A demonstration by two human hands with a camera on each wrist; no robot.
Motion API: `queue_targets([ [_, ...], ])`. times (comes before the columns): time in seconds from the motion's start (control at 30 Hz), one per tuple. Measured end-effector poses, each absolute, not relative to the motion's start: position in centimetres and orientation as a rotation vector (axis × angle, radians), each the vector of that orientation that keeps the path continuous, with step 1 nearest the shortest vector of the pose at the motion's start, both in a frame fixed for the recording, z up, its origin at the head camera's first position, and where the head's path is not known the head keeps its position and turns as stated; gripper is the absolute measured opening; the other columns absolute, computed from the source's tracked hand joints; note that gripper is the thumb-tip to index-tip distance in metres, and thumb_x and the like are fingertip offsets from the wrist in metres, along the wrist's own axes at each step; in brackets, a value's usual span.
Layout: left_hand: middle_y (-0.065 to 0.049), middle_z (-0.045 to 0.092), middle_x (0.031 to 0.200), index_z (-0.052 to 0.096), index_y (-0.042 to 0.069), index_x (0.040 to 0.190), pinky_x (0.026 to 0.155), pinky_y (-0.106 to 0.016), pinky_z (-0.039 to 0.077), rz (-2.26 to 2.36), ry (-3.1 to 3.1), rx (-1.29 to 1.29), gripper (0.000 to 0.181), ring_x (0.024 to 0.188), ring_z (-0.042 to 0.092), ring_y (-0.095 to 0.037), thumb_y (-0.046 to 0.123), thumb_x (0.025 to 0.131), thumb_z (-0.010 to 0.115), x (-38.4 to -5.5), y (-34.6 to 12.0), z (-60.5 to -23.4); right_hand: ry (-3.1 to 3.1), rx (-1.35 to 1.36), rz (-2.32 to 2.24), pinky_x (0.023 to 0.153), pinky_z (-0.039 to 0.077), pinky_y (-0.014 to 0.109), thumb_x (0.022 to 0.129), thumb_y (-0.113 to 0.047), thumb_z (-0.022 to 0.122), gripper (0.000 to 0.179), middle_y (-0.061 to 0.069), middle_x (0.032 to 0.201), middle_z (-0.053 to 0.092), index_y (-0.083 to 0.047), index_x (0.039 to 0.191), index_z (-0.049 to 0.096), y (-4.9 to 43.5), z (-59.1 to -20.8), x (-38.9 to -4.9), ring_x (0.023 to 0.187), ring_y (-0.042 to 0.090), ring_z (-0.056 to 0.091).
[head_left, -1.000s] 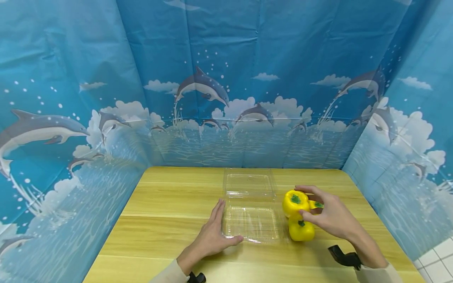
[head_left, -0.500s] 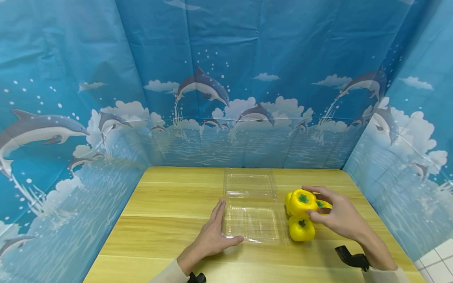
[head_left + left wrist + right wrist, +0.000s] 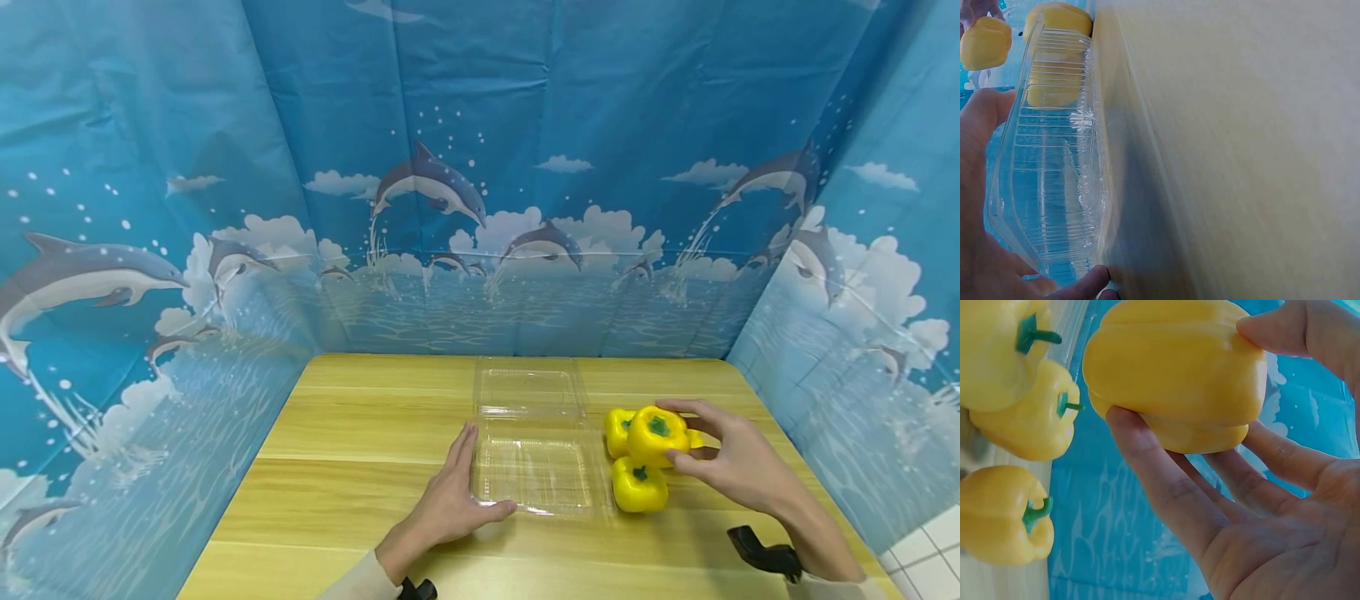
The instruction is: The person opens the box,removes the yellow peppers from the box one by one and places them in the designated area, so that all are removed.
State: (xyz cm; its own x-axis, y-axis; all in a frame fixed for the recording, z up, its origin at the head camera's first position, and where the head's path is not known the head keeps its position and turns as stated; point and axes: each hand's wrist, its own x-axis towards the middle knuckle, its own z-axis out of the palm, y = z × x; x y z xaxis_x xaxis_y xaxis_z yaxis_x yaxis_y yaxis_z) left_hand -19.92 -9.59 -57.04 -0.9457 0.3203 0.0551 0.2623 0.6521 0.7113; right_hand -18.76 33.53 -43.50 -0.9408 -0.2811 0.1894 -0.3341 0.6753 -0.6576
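My right hand point(image 3: 738, 458) grips a yellow bell pepper point(image 3: 658, 435) between thumb and fingers, above other yellow peppers. In the right wrist view, this pepper point(image 3: 1172, 375) is off the table with its stem turned away. A pepper point(image 3: 617, 432) sits to its left, another point(image 3: 640, 486) nearer the front, and a third point(image 3: 695, 438) is mostly hidden behind it. My left hand point(image 3: 444, 498) rests against the left front corner of a clear plastic clamshell box point(image 3: 534, 471), its fingers along the left side and thumb at the front edge. The left wrist view shows no pepper inside the box point(image 3: 1054, 162).
The box's lid point(image 3: 527, 387) lies folded back flat on the wooden table point(image 3: 337, 467). A blue dolphin-print curtain point(image 3: 465, 300) hangs behind the table and on both sides. Black camera mounts point(image 3: 763, 554) sit at the wrists.
My right hand has moved to the right with the pepper, uncovering the pepper at the left of the group. My left hand and the box have stayed in place.
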Motion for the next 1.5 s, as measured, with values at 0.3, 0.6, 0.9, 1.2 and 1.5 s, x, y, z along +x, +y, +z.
queue_targets([
  [0.3,-0.016,0.007,0.199,0.008,0.012,0.189,0.112,-0.084,0.057,1.170,2.792,0.502,0.142,0.153,0.061,-0.061,0.075,0.091,0.088,-20.1,-9.6,-57.1,-2.820,0.515,1.096,0.087,0.070,0.026,0.107,-0.019,0.088,0.062,0.027,0.163,0.067,-0.009,0.163,0.064,34.8,-43.7,-18.7,0.138,0.063,0.069],
  [0.6,-0.017,0.007,0.198,0.007,0.013,0.189,0.113,-0.085,0.056,1.171,2.788,0.505,0.141,0.153,0.060,-0.062,0.075,0.091,0.087,-20.2,-9.8,-57.1,-2.820,0.503,1.065,0.086,0.070,0.026,0.105,-0.014,0.089,0.062,0.026,0.163,0.067,-0.009,0.162,0.065,36.0,-44.2,-18.6,0.137,0.062,0.069],
  [0.9,-0.016,0.007,0.199,0.007,0.013,0.189,0.112,-0.084,0.057,1.169,2.788,0.501,0.141,0.152,0.060,-0.062,0.076,0.091,0.087,-20.3,-9.9,-57.0,-2.824,0.502,1.067,0.088,0.075,0.047,0.105,-0.015,0.089,0.062,0.029,0.162,0.065,-0.008,0.161,0.065,37.0,-44.4,-18.5,0.138,0.069,0.065],
  [1.2,-0.016,0.007,0.199,0.007,0.014,0.190,0.112,-0.086,0.056,1.163,2.785,0.506,0.141,0.153,0.060,-0.062,0.076,0.091,0.087,-20.5,-10.0,-56.8,-2.866,0.456,1.047,0.088,0.074,0.050,0.107,-0.019,0.088,0.062,0.027,0.164,0.061,-0.010,0.162,0.064,37.9,-44.6,-18.3,0.138,0.067,0.065],
  [1.5,-0.016,0.007,0.199,0.007,0.014,0.189,0.112,-0.084,0.057,1.161,2.788,0.513,0.142,0.153,0.060,-0.062,0.076,0.091,0.088,-20.7,-10.1,-56.9,-2.871,0.460,1.053,0.087,0.074,0.046,0.106,-0.016,0.088,0.060,0.025,0.162,0.061,-0.010,0.161,0.065,38.9,-45.4,-18.4,0.136,0.065,0.066],
])
